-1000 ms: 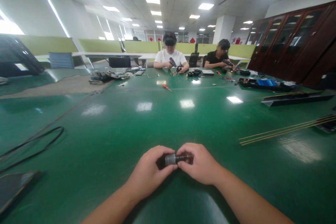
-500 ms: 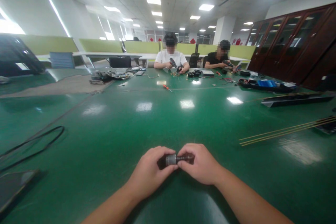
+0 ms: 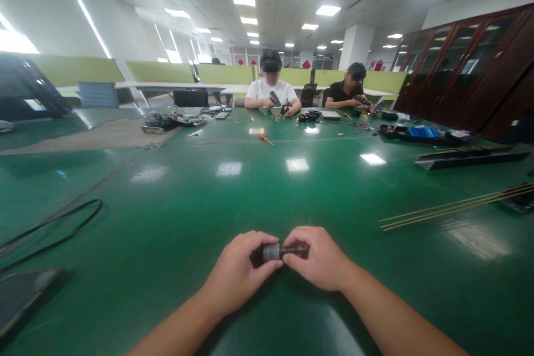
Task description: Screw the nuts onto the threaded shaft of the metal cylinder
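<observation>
Close to the front of the green table, both hands grip one small metal part lying sideways between them. Its left end is a grey metal cylinder [image 3: 271, 252], held between the thumb and fingers of my left hand [image 3: 236, 270]. From that cylinder a thin dark ridged shaft [image 3: 291, 250] runs right, into the pinch of my right hand [image 3: 319, 258]. The fingers partly cover both ends, so the exact kind of part cannot be made out.
Thin brass-coloured rods [image 3: 438, 211] lie at right, before a dark metal channel [image 3: 471, 158]. A black cable [image 3: 79, 211] curves at left, above a dark flat panel [image 3: 29, 295]. An orange screwdriver [image 3: 265, 138] lies further back. Two people [image 3: 271, 92] work across the table [image 3: 250, 200].
Both hands keep the same hold on the metal part, with barely any shift. The rest of the scene looks the same.
</observation>
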Available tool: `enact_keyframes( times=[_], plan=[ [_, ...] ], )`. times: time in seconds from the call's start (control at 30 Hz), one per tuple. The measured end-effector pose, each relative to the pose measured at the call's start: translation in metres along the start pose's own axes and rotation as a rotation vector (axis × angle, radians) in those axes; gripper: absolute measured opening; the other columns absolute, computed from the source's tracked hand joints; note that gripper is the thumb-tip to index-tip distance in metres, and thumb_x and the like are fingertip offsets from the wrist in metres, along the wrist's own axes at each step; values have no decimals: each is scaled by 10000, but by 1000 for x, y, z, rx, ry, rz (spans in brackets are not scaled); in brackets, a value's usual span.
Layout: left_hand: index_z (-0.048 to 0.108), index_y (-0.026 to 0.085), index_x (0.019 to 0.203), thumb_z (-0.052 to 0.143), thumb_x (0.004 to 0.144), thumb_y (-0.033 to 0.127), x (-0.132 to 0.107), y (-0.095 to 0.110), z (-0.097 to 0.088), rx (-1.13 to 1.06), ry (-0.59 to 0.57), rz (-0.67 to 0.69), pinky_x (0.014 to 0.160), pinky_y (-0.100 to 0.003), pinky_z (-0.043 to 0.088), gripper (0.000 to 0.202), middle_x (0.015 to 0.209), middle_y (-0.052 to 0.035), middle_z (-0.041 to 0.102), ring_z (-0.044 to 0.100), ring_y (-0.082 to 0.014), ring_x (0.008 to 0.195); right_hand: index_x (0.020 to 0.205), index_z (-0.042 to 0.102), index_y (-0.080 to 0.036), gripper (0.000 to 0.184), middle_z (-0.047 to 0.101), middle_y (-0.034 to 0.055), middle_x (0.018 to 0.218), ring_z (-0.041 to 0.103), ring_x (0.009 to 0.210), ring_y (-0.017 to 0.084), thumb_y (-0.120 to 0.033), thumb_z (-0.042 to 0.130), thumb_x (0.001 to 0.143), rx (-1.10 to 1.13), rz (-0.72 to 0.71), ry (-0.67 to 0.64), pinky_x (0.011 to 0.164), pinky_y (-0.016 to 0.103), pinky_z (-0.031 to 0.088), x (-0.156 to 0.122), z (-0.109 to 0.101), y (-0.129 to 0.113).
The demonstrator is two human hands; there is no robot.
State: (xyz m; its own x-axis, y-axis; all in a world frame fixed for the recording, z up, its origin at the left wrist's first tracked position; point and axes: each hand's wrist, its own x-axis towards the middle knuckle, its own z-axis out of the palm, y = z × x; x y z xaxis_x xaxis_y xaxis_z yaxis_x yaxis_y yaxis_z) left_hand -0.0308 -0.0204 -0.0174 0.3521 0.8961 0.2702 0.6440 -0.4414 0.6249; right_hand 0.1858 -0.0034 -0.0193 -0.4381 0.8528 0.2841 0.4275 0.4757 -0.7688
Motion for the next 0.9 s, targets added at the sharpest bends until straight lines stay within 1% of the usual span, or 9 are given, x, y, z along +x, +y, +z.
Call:
enact_keyframes(
  times=[0.27,0.4,0.53,0.9],
  plan=[
    [697,257,1040,736,833,326,0,2,-1,15,-2,2,837,-376,499,222,980,-31,733,671,-243,923,806,724,-204,72,699,3,764,616,695,156,-158,706,752,3,6,4,650,254,440,0,0,1],
    [693,264,1043,744,833,317,0,0,0,22,0,11,841,-376,497,223,988,-23,732,668,-240,927,808,723,-204,74,701,5,766,619,704,160,-161,708,750,-3,-2,6,661,258,442,-1,0,-1],
    [686,269,1057,754,832,323,0,-2,1,28,3,15,858,-375,492,241,1000,-16,729,666,-239,943,787,718,-200,44,688,-1,737,605,678,153,-174,715,750,-5,7,11,636,252,426,-1,-1,-2],
    [692,274,1038,764,821,326,0,1,-1,26,8,8,843,-369,491,235,979,-5,732,668,-237,928,790,714,-194,42,689,-4,738,603,670,145,-171,708,755,19,12,11,633,246,430,0,-1,-1]
  ],
)
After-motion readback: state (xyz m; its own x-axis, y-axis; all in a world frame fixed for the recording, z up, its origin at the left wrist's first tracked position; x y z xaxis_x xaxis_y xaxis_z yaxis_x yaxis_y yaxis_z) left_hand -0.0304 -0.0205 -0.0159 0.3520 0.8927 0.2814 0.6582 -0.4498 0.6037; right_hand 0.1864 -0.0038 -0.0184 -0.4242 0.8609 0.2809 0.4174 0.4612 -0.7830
